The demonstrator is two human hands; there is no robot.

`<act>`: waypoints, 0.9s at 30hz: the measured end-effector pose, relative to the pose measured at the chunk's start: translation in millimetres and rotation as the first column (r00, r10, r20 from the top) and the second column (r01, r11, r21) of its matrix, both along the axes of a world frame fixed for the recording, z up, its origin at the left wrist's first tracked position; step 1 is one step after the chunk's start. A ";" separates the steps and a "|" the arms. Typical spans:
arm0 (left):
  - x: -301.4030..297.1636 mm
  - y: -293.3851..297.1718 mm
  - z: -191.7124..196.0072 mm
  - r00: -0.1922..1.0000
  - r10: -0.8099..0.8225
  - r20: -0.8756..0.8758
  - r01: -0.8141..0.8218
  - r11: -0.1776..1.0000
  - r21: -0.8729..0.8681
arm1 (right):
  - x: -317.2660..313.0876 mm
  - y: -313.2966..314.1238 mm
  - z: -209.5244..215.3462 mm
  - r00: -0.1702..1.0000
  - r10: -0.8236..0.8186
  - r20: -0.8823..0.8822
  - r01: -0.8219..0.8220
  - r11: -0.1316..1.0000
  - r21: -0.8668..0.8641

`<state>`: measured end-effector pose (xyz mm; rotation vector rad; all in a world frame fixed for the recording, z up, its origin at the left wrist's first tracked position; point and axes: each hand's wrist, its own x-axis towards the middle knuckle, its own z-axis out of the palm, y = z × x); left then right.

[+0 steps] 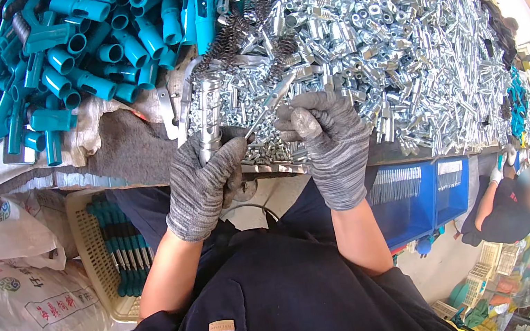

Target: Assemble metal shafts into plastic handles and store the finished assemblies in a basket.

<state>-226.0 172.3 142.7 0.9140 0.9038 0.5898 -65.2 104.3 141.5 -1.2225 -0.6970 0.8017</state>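
Observation:
My left hand [206, 181], in a grey striped knit glove, is closed round a shiny metal cylinder [208, 113] with openings in its wall. The cylinder stands nearly upright in front of the bench edge. To its right my right hand [330, 137], gloved alike, has its fingers curled and thumb pressed in. Whatever lies between those fingertips is too small or hidden to name. A slim metal rod with a flattened end [278, 95] slants between the hands; I cannot tell whether a hand holds it. Dark coil springs [230, 39] lie just beyond.
Teal tubular parts [111, 44] are heaped at the far left, silvery metal fittings [382, 26] across the middle and right. Below the bench are a cream crate [86, 241] of teal-handled pieces, white sacks [42, 301] and blue bins [403, 216]. Another person [506, 205] sits at right.

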 end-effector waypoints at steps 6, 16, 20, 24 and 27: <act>0.2 -2.4 6.8 1.000 -0.003 0.022 0.003 1.000 -0.010 | 0.8 -1.1 -5.0 0.970 -0.091 0.223 0.094 0.996 -0.002; 1.6 -8.1 8.9 0.999 -0.028 0.022 0.029 1.000 -0.013 | -7.2 -3.8 -0.8 0.900 -0.155 0.408 0.195 0.979 -0.060; 2.6 -8.5 8.5 0.998 -0.040 0.047 0.041 0.999 -0.015 | -5.5 -5.6 -2.2 0.838 -0.187 0.512 0.221 0.975 -0.006; 3.3 -9.9 -15.3 0.994 0.074 -0.082 -0.017 0.834 0.551 | -7.9 -3.4 -12.6 0.809 -0.191 0.556 0.225 0.974 0.006; 6.4 -11.6 -18.4 0.982 0.142 -0.129 0.008 0.643 0.766 | -4.6 -3.2 -14.7 0.875 -0.161 0.457 0.152 0.987 0.058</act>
